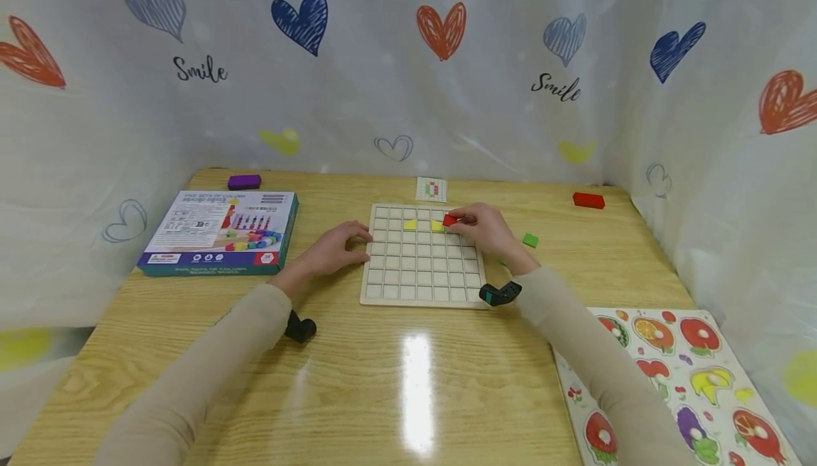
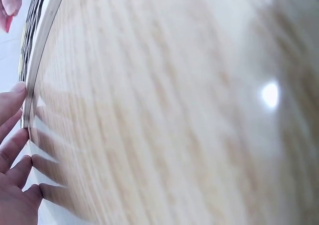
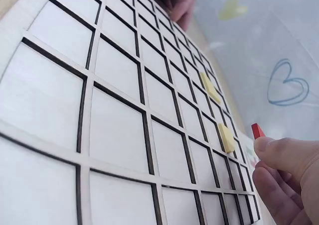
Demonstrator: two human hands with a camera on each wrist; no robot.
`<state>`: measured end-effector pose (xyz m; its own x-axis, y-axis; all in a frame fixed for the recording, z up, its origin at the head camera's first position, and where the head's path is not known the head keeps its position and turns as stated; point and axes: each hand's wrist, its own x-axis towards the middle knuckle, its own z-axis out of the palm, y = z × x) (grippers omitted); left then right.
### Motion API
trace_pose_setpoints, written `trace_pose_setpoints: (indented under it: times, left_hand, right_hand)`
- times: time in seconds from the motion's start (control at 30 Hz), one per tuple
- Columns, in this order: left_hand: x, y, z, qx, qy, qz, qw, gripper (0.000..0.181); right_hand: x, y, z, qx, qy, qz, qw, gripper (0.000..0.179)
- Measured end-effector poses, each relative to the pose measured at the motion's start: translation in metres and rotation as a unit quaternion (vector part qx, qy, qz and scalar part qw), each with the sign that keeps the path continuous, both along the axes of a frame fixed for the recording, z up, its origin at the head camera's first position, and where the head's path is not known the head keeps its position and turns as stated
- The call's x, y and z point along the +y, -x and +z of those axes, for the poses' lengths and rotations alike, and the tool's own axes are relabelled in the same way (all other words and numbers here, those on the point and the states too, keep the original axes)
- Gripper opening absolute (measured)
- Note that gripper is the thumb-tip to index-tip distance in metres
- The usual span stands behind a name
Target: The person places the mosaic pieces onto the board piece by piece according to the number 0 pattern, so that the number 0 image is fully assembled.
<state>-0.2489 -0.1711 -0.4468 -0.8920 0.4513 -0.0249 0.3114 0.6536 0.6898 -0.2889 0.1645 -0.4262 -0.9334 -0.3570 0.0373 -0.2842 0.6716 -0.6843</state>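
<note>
Left to right: a teal-edged cardboard game box (image 1: pixel 220 232) lies well to the left of the left hand (image 1: pixel 335 252), whose straight, relaxed fingers press the left edge of the pale wooden grid board (image 1: pixel 421 285), holding nothing. Two flat yellow square tiles (image 1: pixel 410 225) sit in separate cells of the board's second row, one empty cell between them. Just right of the nearer tile, the right hand (image 1: pixel 488 228) pinches a small red block (image 1: pixel 449 220) at its fingertips, above the adjoining cell; this hand is the nearer one. A small green cube (image 1: pixel 530 240) lies beyond its right side, on the wooden table (image 1: pixel 408 381).
</note>
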Motion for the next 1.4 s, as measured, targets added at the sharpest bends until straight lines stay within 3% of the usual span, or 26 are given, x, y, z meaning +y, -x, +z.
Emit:
trace_pose_setpoints:
  times: [0.33,0.57,1.4]
  left_hand:
    - [0.002,-0.002,0.004,-0.005,-0.001,0.002,1.0000,0.036]
    - [0.002,-0.003,0.004,-0.004,0.001,-0.001,1.0000,0.036]
    - [0.003,-0.001,0.002,-0.008,0.003,0.009,0.9999,0.036]
  right_hand:
    - [-0.025,0.018,-0.011,0.020,-0.019,0.051,0.9983,0.032]
    - [-0.036,0.022,-0.016,0.035,-0.039,0.069,0.9963,0.030]
    - [-0.042,0.022,-0.019,0.025,-0.043,0.069,0.9964,0.028]
